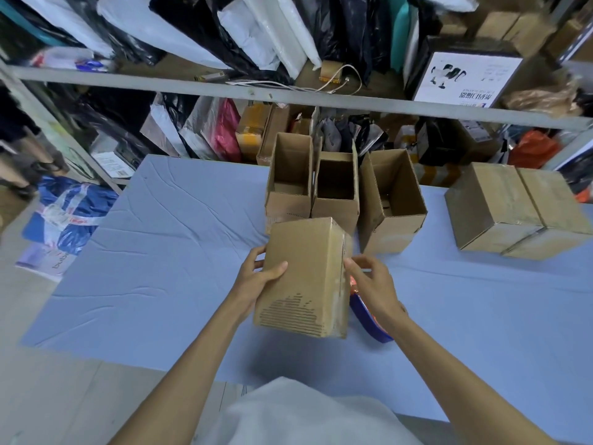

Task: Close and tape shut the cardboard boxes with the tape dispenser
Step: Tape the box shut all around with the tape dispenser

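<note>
So from my end, the whole next bit comes down to where the tape dispenser [369,321] is compared to the box I'm holding [305,274]. The box is dead centre in front of me, flaps closed. Its long axis runs from near me toward the back of the worktop [160,252], and going by the shadow under it I think it's lifted clear. The dispenser is the blue thing poking out just right of the box's near corner. It's mostly hidden behind the box and under my right hand [373,285], so the right is clearly the nearer one to grab it.

My left hand [256,279] is clamped on the box's left side, fingers wrapped round the far side and thumb flat on the top face. My arm comes in straight from bottom left. My right hand has its fingertips up against the box's right edge, where there's a shiny strip that looks like tape. I honestly can't tell if it's pinching anything or just touching.

My guess is that this one is about done.

Three open boxes stand right behind it in a row, the left [288,187], middle [337,194] and right [394,203]. Two taped boxes [494,213] are well off to the right.
</note>
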